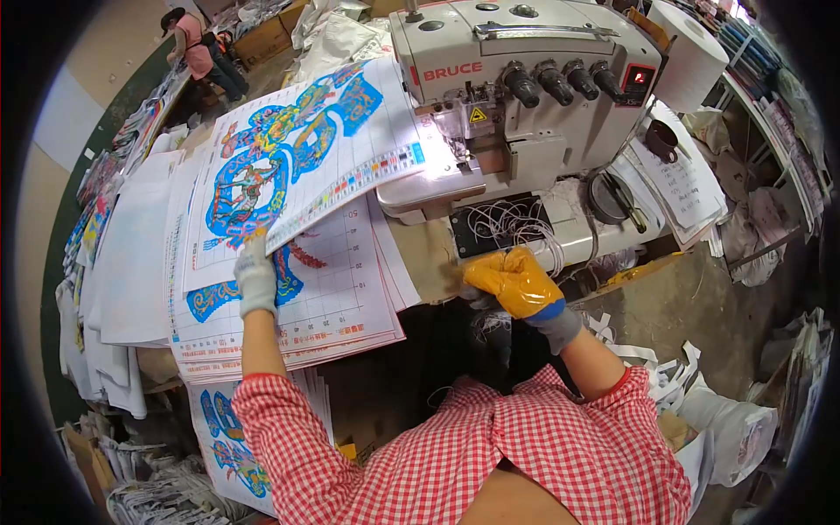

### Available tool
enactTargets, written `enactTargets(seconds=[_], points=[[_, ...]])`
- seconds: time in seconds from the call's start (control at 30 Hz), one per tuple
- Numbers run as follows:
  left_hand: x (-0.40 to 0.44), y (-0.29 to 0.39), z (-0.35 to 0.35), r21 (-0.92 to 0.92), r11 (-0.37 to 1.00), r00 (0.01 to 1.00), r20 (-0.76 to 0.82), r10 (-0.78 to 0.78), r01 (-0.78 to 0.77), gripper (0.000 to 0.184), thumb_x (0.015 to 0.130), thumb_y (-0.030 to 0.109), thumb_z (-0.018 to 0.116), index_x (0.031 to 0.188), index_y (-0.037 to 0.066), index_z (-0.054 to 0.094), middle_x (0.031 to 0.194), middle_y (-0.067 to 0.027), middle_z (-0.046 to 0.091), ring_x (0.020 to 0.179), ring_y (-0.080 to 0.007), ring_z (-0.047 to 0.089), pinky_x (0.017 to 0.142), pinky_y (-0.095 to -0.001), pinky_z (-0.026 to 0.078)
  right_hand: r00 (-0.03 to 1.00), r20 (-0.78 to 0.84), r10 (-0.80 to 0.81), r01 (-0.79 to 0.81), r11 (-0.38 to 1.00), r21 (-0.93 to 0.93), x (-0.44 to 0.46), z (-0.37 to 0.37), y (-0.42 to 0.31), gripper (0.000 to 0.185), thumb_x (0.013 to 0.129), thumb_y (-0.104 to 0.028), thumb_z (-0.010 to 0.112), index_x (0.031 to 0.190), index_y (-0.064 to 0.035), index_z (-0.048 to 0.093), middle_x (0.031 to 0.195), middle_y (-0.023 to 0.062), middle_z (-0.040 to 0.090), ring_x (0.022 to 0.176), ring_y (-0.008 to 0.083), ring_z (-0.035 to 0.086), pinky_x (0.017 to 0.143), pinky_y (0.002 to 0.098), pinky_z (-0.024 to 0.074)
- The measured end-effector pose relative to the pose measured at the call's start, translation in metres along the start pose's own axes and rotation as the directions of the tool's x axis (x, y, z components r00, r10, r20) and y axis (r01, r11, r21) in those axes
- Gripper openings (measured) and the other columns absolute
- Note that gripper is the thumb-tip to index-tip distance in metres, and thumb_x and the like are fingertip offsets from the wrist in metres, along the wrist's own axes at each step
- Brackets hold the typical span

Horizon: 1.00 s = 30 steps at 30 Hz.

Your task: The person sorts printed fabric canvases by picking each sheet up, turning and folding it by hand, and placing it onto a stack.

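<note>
My left hand [255, 278], in a pale glove, is closed on the lower edge of a printed sheet [328, 166] with blue patterns and a ruled grid. The sheet's right edge lies by the lit needle area of the white sewing machine [534, 96]. More printed sheets [350, 302] are stacked beneath it. My right hand [512, 278], in a grey glove with an orange coated palm, is closed near the machine table's front edge; what it holds, if anything, is hidden. Tangled white thread [512, 226] lies on a black plate just above it.
A cup [661, 140], a round dark dish [610, 197] and written papers [691, 188] are at the right. A white roll [687, 48] stands behind. Piled fabric [131, 254] lies left. A person [197, 52] stands at the far left back.
</note>
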<state>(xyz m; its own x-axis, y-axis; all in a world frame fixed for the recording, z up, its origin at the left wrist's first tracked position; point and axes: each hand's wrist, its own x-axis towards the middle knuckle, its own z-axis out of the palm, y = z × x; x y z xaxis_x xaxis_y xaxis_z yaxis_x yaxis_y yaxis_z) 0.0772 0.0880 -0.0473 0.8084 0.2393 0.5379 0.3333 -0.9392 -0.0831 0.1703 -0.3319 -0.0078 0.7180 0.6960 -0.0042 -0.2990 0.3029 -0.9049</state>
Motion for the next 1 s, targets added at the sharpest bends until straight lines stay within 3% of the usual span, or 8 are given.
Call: enactTargets(seconds=[0.23,0.33,0.4,0.47,0.6,0.67,0.77,1.0], points=[[-0.010,0.084,-0.073,-0.412,0.896,0.981,0.018,0.192,-0.168,0.022,0.081,0.012,0.046,0.099,0.011,0.057,0.073,-0.0156,0.060,0.070,-0.0304,0.058,0.060,-0.0397,0.045,0.994,0.047,0.093,-0.075,0.950,-0.304,-0.029,-0.006,-0.014,0.028,0.077,-0.014,0.065,0.100,0.0019,0.061,0.103,0.0155,0.060,0.091,0.0175,0.056,0.082,0.0228,0.0416],[-0.030,0.203,-0.116,-0.264,0.916,0.575,0.716,0.396,-0.301,0.026,0.079,0.019,0.047,0.101,0.008,0.054,0.076,-0.0073,0.060,0.073,-0.0241,0.061,0.063,-0.0355,0.047,0.919,0.267,-0.290,0.393,0.737,-0.551,-0.015,0.015,-0.008,0.028,0.074,-0.015,0.067,0.099,-0.0027,0.063,0.094,0.0164,0.060,0.073,0.0208,0.054,0.068,0.0263,0.0408],[-0.076,0.231,-0.097,-0.911,0.409,0.863,0.167,0.476,-0.050,0.030,0.080,0.018,0.048,0.108,0.008,0.053,0.090,-0.0088,0.061,0.083,-0.0263,0.059,0.069,-0.0383,0.046,0.831,0.416,-0.370,0.557,0.525,-0.644,-0.013,0.029,-0.007,0.026,0.072,-0.015,0.067,0.096,-0.0068,0.064,0.078,0.0136,0.060,0.054,0.0218,0.047,0.052,0.0305,0.0361],[-0.075,0.259,-0.101,-0.672,0.493,0.786,-0.226,0.575,-0.553,0.028,0.082,0.020,0.050,0.106,0.008,0.057,0.095,-0.0097,0.061,0.085,-0.0261,0.059,0.069,-0.0381,0.046,0.534,0.616,-0.580,0.729,-0.054,-0.682,-0.012,0.045,-0.019,0.024,0.071,-0.014,0.066,0.095,-0.0089,0.065,0.065,0.0090,0.059,0.044,0.0220,0.044,0.043,0.0313,0.0330],[-0.029,0.251,-0.161,-0.844,0.316,0.489,0.075,0.869,-0.433,0.025,0.080,0.025,0.058,0.097,0.007,0.059,0.081,-0.0073,0.061,0.074,-0.0250,0.060,0.062,-0.0355,0.047,0.753,0.378,-0.538,0.642,0.479,-0.598,-0.006,0.037,-0.009,0.020,0.074,-0.012,0.063,0.093,-0.0068,0.065,0.062,0.0095,0.057,0.045,0.0220,0.047,0.043,0.0317,0.0341],[-0.004,0.235,-0.173,-0.877,0.026,0.679,-0.352,0.644,-0.480,0.015,0.070,0.014,0.066,0.083,0.010,0.062,0.076,-0.0031,0.062,0.062,-0.0206,0.058,0.055,-0.0301,0.043,0.713,0.460,-0.529,0.690,0.415,-0.593,-0.011,0.033,-0.023,0.018,0.076,-0.012,0.061,0.091,-0.0019,0.063,0.063,0.0124,0.058,0.050,0.0233,0.052,0.046,0.0337,0.0383],[0.042,0.229,-0.183,-0.453,0.687,0.823,-0.317,0.472,-0.568,0.023,0.068,0.010,0.062,0.090,0.006,0.061,0.084,-0.0095,0.060,0.078,-0.0266,0.056,0.069,-0.0352,0.042,0.876,0.338,-0.345,0.478,0.524,-0.705,-0.014,0.036,-0.020,0.020,0.078,-0.010,0.062,0.096,-0.0013,0.059,0.084,0.0133,0.061,0.069,0.0202,0.056,0.060,0.0283,0.0421],[0.062,0.227,-0.124,-0.438,0.857,0.962,-0.103,0.253,-0.273,0.023,0.078,0.023,0.057,0.093,0.007,0.060,0.088,-0.0102,0.054,0.080,-0.0295,0.051,0.071,-0.0401,0.041,0.882,0.444,-0.157,0.467,0.408,-0.784,-0.035,0.023,0.003,0.015,0.079,-0.014,0.063,0.091,-0.0051,0.065,0.060,0.0129,0.056,0.046,0.0147,0.053,0.041,0.0312,0.0357]])
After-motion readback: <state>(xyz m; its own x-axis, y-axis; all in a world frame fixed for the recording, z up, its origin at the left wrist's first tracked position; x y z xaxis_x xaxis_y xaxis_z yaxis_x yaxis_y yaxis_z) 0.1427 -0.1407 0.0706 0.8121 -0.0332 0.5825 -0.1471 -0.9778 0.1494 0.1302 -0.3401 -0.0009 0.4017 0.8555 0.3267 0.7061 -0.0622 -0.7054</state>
